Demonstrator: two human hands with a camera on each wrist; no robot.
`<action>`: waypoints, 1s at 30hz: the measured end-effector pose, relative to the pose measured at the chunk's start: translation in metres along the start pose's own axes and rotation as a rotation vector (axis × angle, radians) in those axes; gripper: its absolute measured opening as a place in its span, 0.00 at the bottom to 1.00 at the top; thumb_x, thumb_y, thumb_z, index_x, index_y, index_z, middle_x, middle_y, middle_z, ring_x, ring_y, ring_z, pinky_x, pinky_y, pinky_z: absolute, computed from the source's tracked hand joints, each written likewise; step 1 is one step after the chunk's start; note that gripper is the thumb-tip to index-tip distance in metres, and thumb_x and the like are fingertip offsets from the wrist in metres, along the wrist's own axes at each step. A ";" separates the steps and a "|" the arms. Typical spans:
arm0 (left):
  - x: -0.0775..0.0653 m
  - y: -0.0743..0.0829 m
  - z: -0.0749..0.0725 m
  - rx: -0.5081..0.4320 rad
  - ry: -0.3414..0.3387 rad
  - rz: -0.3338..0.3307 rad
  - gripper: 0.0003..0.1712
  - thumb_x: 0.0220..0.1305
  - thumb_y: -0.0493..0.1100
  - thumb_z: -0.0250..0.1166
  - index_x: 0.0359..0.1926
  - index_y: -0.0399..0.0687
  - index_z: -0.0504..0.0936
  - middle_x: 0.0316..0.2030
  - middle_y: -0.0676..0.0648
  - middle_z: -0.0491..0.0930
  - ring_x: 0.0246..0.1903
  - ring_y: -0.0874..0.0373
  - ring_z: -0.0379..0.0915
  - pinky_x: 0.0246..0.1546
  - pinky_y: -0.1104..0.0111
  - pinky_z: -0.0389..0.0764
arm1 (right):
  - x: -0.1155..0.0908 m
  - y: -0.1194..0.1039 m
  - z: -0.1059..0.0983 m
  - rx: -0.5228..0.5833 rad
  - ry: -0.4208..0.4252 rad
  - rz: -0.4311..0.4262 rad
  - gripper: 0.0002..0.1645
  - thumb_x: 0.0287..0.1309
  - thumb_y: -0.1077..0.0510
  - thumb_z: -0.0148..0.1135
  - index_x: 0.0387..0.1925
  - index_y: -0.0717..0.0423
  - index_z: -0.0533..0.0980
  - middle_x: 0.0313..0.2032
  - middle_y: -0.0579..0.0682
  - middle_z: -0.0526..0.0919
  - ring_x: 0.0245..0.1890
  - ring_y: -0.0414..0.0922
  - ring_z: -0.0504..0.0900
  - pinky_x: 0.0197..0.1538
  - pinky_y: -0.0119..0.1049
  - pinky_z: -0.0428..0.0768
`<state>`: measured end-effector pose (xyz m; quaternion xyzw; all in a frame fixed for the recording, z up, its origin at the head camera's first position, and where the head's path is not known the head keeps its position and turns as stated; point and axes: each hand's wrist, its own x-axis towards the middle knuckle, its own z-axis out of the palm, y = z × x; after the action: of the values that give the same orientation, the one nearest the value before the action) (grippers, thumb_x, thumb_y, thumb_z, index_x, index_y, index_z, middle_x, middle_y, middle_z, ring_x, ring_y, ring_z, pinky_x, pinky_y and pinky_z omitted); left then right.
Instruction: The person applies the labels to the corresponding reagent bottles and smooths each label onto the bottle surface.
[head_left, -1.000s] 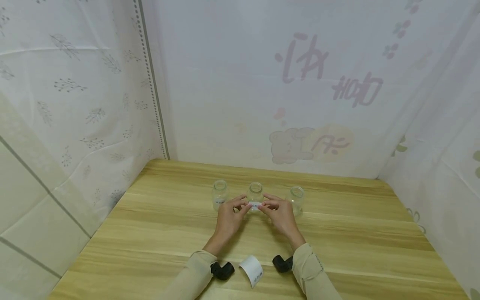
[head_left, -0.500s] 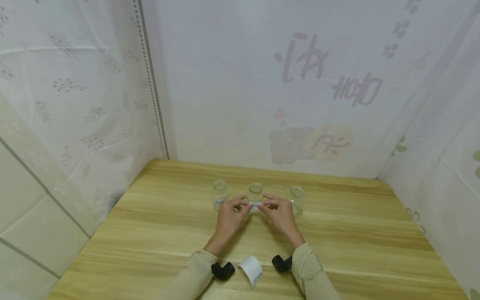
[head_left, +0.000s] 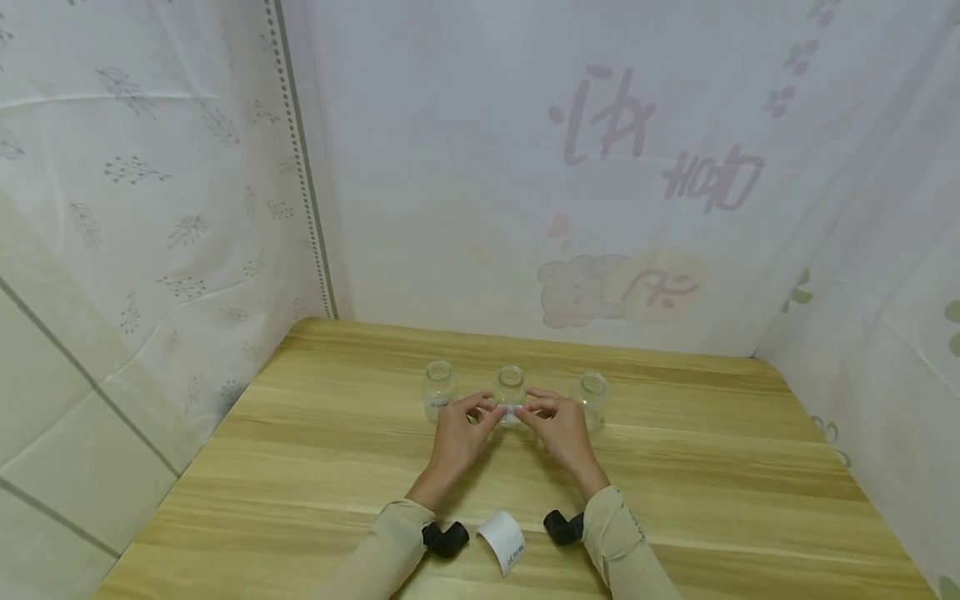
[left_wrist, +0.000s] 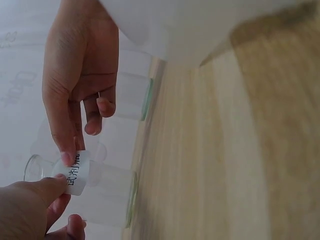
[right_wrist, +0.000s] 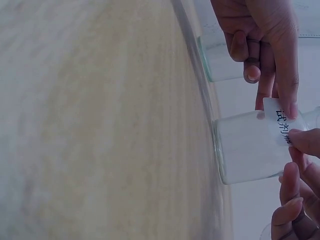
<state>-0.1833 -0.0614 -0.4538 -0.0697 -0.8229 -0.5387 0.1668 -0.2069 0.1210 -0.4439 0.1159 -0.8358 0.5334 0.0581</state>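
Note:
A clear glass jar [head_left: 511, 379] stands upright in the middle of a row, with a white label [left_wrist: 77, 175] bearing dark written characters against its front. My left hand [head_left: 459, 429] pinches the label's left end, thumb on its face. At the other end my right hand [head_left: 561, 427] does likewise, its thumb pressing the label. Fingers of both hands reach around the jar's sides. In the right wrist view the label [right_wrist: 276, 122] lies across the upper part of the jar [right_wrist: 245, 150]. Whether the label's whole back touches the glass cannot be told.
Left of the hands stands another glass jar [head_left: 439, 383] with a label; a third jar [head_left: 592, 392] is to the right, partly hidden by the right hand. A curved white paper [head_left: 504, 537] with dark writing lies between the forearms on the wooden table [head_left: 300, 467].
Almost nothing differs: both hands stay at the middle jar with the label between them. The label's visible face shifts very slightly.

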 end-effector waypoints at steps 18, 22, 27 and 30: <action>0.002 -0.003 -0.002 0.021 -0.030 -0.008 0.11 0.67 0.47 0.73 0.32 0.45 0.87 0.52 0.38 0.86 0.27 0.58 0.77 0.26 0.73 0.75 | 0.000 0.000 -0.001 -0.015 0.010 0.024 0.10 0.59 0.52 0.77 0.31 0.55 0.89 0.57 0.51 0.86 0.32 0.42 0.85 0.34 0.34 0.82; 0.002 -0.004 -0.002 0.017 -0.035 -0.006 0.11 0.68 0.47 0.73 0.34 0.44 0.88 0.52 0.38 0.86 0.26 0.58 0.77 0.24 0.73 0.74 | 0.000 0.000 -0.001 -0.014 0.007 0.029 0.10 0.59 0.52 0.77 0.31 0.55 0.89 0.57 0.51 0.86 0.31 0.42 0.84 0.31 0.33 0.80; 0.002 -0.004 -0.001 0.016 -0.038 -0.006 0.11 0.68 0.48 0.73 0.34 0.45 0.88 0.52 0.39 0.86 0.25 0.60 0.75 0.23 0.73 0.72 | 0.000 0.001 -0.001 -0.001 0.009 0.037 0.11 0.59 0.51 0.77 0.30 0.55 0.89 0.57 0.52 0.86 0.29 0.43 0.83 0.28 0.32 0.78; 0.002 -0.003 -0.001 0.016 -0.035 -0.006 0.11 0.67 0.47 0.73 0.33 0.45 0.87 0.52 0.39 0.86 0.24 0.61 0.74 0.23 0.73 0.72 | 0.001 0.002 -0.001 0.009 0.009 0.037 0.11 0.58 0.51 0.78 0.30 0.54 0.89 0.58 0.53 0.85 0.29 0.43 0.83 0.28 0.32 0.78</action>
<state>-0.1863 -0.0634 -0.4555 -0.0750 -0.8302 -0.5312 0.1512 -0.2079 0.1229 -0.4445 0.0983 -0.8353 0.5385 0.0517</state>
